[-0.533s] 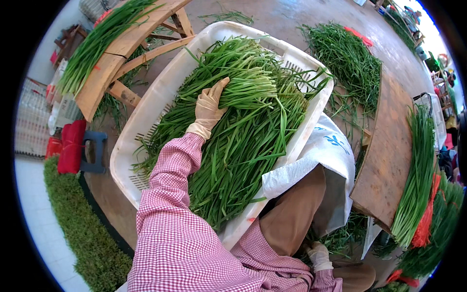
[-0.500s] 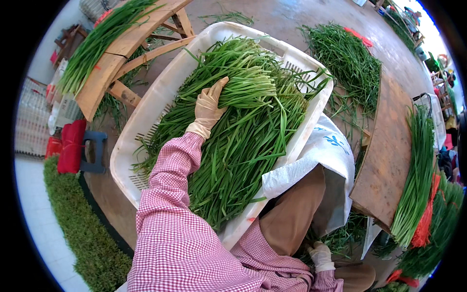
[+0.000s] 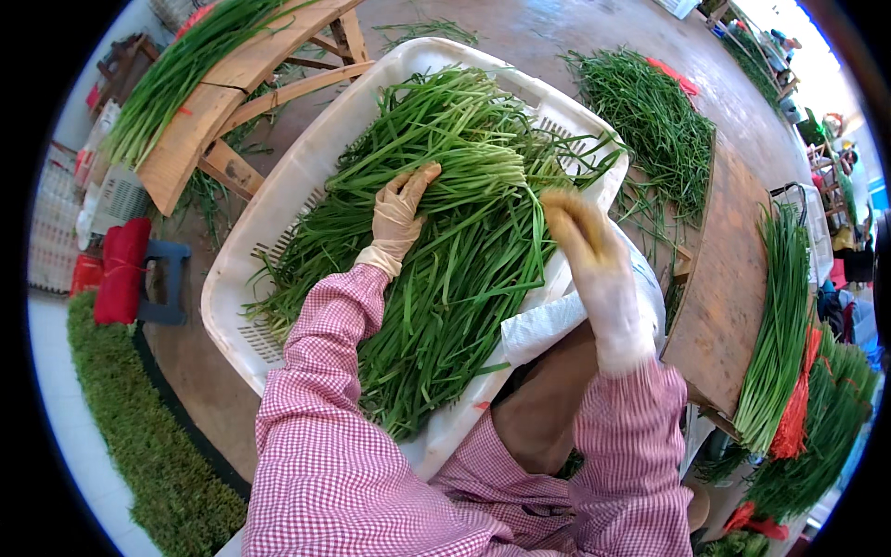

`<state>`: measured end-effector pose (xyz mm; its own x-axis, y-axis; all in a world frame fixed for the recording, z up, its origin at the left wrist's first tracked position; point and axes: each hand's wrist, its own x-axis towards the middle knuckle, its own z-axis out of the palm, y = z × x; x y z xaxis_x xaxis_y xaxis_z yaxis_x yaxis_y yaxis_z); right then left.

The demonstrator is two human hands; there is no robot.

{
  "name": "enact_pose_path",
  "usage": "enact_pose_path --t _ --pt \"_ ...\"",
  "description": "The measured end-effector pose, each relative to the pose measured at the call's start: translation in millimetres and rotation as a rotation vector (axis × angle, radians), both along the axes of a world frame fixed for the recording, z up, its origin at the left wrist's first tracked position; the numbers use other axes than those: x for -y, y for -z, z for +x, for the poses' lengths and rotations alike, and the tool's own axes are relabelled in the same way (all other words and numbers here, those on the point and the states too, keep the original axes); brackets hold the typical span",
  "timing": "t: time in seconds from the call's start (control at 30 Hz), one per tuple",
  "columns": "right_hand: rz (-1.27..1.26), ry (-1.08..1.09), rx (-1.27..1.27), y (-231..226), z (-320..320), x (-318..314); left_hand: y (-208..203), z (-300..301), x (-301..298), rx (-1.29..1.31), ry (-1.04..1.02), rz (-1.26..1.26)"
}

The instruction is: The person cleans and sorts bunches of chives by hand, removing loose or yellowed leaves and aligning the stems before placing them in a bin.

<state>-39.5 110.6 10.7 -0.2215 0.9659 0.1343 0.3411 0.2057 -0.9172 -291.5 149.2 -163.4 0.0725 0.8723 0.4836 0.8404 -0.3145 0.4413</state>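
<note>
A white plastic basket (image 3: 243,243) in front of me is heaped with long green leaves that look like garlic chives (image 3: 436,306). My left hand (image 3: 399,213), in a pale glove, is closed on a bunch of chives (image 3: 469,172) lying on top of the heap. The pale cut stem ends of this bunch point right. Just right of those ends is my right hand (image 3: 585,227), also gloved, with yellowish stained fingers smeared by motion. Whether anything is between its fingers cannot be made out.
Wooden boards with chives stand at the far left (image 3: 218,102) and at the right (image 3: 729,297). Beyond the basket, a loose pile of chives (image 3: 640,121) lies on the floor. A blue stool (image 3: 167,288) with a red bundle (image 3: 123,269) is at left. White sacking (image 3: 538,327) covers my knee.
My right hand has risen from low beside my leg to the stem ends over the basket's right side. The left hand stays on the bunch, and the whole view has shifted slightly.
</note>
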Motion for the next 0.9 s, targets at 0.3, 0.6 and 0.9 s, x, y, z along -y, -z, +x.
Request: enact_pose_path --t 0.3,0.6,0.9 --pt "0.033 0.101 0.523 82.6 -46.2 -144.2 -6.9 14.5 10.5 -0.074 -0.012 -0.103" --pt "-0.018 0.035 0.615 131.0 -42.3 -154.3 -62.7 37.2 57.1 -0.136 0.185 -0.01" --pt "0.074 0.055 0.588 115.0 -57.2 -129.7 -40.5 73.8 22.4 1.837 0.149 -0.749"
